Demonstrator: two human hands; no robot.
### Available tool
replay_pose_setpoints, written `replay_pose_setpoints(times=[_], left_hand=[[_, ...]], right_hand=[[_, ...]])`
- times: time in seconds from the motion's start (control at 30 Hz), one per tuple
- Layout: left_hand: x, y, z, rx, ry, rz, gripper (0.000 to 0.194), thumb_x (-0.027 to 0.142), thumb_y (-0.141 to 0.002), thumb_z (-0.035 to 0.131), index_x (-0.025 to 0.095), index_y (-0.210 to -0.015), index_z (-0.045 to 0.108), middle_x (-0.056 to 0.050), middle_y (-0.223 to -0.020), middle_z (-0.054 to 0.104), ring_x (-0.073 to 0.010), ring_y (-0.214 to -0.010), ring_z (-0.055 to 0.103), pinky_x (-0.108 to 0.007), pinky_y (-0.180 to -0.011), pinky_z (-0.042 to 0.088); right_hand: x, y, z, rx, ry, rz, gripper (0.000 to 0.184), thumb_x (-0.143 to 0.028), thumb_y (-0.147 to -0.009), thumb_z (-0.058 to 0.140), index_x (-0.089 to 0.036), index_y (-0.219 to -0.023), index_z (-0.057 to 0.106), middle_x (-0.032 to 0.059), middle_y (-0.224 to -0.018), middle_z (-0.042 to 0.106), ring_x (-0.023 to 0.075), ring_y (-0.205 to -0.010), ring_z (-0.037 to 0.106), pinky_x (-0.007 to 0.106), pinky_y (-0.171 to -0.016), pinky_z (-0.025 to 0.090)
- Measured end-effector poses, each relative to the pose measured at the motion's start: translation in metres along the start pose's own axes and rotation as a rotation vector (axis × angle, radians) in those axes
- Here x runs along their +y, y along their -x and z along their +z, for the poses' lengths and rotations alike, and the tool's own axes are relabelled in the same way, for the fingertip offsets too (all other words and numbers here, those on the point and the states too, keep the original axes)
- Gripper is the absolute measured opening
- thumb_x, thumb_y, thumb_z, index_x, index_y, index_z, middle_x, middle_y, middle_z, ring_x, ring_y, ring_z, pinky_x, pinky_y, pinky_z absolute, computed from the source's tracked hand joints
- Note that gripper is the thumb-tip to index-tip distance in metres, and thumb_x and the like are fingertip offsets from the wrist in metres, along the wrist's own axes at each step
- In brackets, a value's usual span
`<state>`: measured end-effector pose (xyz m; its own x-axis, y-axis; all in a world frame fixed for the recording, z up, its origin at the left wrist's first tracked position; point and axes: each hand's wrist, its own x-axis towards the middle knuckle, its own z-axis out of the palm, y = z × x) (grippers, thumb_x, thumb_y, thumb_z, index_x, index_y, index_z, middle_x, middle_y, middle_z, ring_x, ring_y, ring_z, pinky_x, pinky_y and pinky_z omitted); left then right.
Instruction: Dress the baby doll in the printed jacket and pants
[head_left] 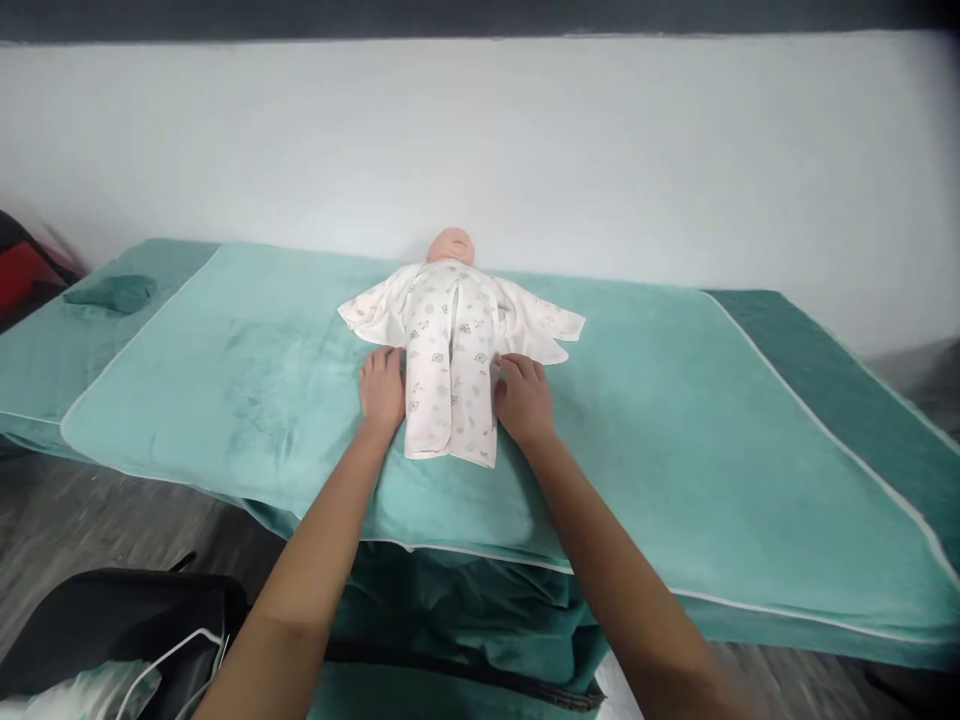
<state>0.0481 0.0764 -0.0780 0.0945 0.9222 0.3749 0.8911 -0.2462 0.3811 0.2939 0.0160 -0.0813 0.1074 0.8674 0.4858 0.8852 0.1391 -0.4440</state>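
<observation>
A baby doll (452, 245) lies on its back on the table's green cover, its head towards the wall. A white printed baby gown (429, 385) covers its body, with the sleeves spread out sideways and the front panels hanging long over the legs. My left hand (383, 390) rests on the cover against the gown's left edge, fingers stretched forward, the thumb side partly hidden by the cloth. At the opposite edge, my right hand (525, 398) has its thumb and forefinger together on the cloth, the other fingers curled. The doll's arms and legs are hidden.
The padded table (675, 450) has a light green cover with white piping and stands against a white wall (637, 150). A small green cushion (112, 293) lies at its left end. A black chair or bag (127, 620) is at lower left, a red and black object (26, 275) beyond.
</observation>
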Motion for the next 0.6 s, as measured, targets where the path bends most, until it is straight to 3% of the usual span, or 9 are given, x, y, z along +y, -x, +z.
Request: replay_pose_setpoints(times=[0.1, 0.27, 0.43, 0.6], left_hand=[[0.009, -0.017, 0.003, -0.119, -0.169, 0.002, 0.041, 0.021, -0.1, 0.043, 0.024, -0.138, 0.059, -0.016, -0.139, 0.06, -0.0355, -0.12, 0.056, -0.05, -0.095, 0.045], [0.01, -0.037, 0.006, -0.203, -0.295, 0.116, 0.032, 0.018, -0.098, 0.043, 0.019, -0.118, 0.069, -0.017, -0.12, 0.067, -0.0334, -0.11, 0.059, -0.046, -0.088, 0.044], [0.009, -0.04, 0.011, -0.135, -0.219, 0.259, 0.035, 0.021, -0.1, 0.042, 0.019, -0.125, 0.066, -0.018, -0.129, 0.062, -0.0359, -0.125, 0.05, -0.05, -0.096, 0.041], [0.003, -0.038, 0.015, -0.106, -0.095, 0.383, 0.038, 0.022, -0.099, 0.048, 0.023, -0.133, 0.064, -0.015, -0.134, 0.064, -0.0334, -0.135, 0.046, -0.05, -0.108, 0.036]], right_hand=[[0.007, -0.024, 0.013, -0.041, 0.148, 0.088, 0.032, -0.012, -0.091, 0.047, -0.015, -0.113, 0.069, 0.0158, -0.123, 0.069, 0.0334, -0.116, 0.056, 0.046, -0.094, 0.045], [0.014, -0.024, 0.018, -0.019, 0.192, 0.134, 0.027, -0.024, -0.092, 0.056, -0.021, -0.114, 0.071, 0.0129, -0.122, 0.07, 0.0338, -0.114, 0.056, 0.046, -0.092, 0.043], [0.016, -0.022, 0.017, -0.05, 0.211, -0.103, 0.026, -0.02, -0.094, 0.054, -0.022, -0.112, 0.073, 0.0105, -0.126, 0.07, 0.0308, -0.119, 0.055, 0.048, -0.109, 0.036], [0.019, -0.042, 0.025, -0.166, 0.186, -0.318, 0.032, -0.019, -0.095, 0.052, -0.017, -0.12, 0.072, 0.0146, -0.129, 0.067, 0.0298, -0.128, 0.05, 0.046, -0.123, 0.025]])
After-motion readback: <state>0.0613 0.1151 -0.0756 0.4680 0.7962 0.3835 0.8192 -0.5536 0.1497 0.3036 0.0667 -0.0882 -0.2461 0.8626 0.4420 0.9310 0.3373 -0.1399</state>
